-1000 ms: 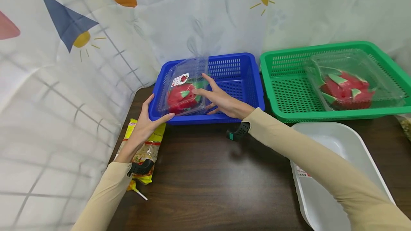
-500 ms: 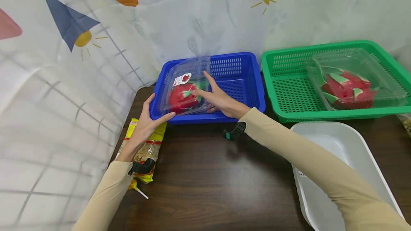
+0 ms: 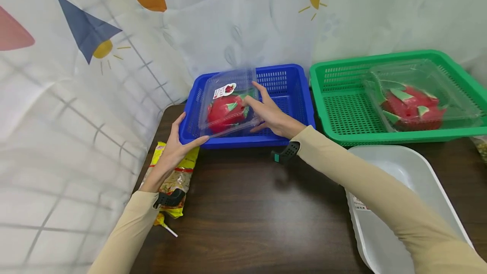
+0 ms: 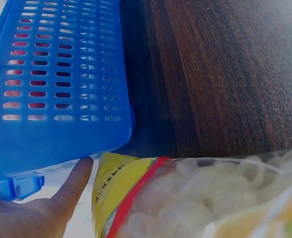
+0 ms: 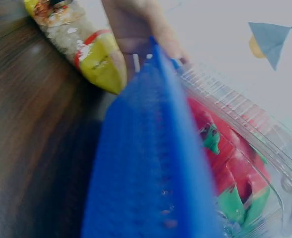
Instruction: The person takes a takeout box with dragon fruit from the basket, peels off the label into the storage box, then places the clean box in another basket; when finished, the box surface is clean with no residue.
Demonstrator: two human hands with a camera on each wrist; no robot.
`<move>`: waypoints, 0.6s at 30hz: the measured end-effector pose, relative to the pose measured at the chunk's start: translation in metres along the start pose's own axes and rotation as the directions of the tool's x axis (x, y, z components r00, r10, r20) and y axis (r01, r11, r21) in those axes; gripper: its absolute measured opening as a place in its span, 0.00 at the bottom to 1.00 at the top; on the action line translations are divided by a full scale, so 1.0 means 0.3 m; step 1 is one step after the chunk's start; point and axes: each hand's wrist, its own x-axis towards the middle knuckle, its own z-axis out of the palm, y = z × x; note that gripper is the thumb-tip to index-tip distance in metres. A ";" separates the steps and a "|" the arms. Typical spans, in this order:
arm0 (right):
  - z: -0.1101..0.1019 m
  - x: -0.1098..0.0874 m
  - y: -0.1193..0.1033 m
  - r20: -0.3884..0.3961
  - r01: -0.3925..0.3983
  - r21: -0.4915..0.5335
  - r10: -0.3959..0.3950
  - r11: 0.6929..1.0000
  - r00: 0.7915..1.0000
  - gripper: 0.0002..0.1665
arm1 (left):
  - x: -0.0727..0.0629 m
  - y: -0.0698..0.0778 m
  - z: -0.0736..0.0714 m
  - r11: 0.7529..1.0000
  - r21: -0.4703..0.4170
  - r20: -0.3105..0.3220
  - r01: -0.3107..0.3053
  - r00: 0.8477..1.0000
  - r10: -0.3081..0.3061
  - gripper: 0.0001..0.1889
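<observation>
My right hand point(image 3: 273, 115) grips the right side of a clear plastic clamshell box point(image 3: 246, 78), thumb on its lid. A red dragon fruit point(image 3: 224, 115) with green scales sits inside, under an oval label. The box lies tilted in the left part of a blue basket point(image 3: 243, 141). My left hand point(image 3: 172, 151) holds the basket's front left corner, its thumb along the front rim. In the left wrist view, one digit of the left hand point(image 4: 46, 210) meets the basket's point(image 4: 56, 141) edge. The right fingertips under the box are partly hidden.
Right of the blue basket stands a green basket point(image 3: 344, 139) holding another boxed dragon fruit point(image 3: 412, 107). A white tray point(image 3: 395, 162) lies under the right sleeve. A yellow food bag point(image 3: 179, 181) and a lollipop point(image 3: 165, 225) lie by the left forearm. Patterned curtains point(image 3: 213, 24) rise behind.
The clamshell box has slid to the right inside the blue basket together with my right hand. The left hand stays at the basket's corner.
</observation>
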 end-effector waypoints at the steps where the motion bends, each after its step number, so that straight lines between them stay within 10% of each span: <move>1: -0.009 -0.007 -0.009 -0.002 0.008 0.003 -0.008 1.000 1.000 0.51 | -0.001 0.000 0.000 1.000 0.002 0.000 0.000 1.000 0.000 0.57; 18: -0.158 -0.298 -0.213 0.058 0.167 -0.092 -0.163 0.982 0.985 0.40 | 0.000 0.005 -0.002 1.000 0.010 0.016 -0.010 1.000 0.010 0.57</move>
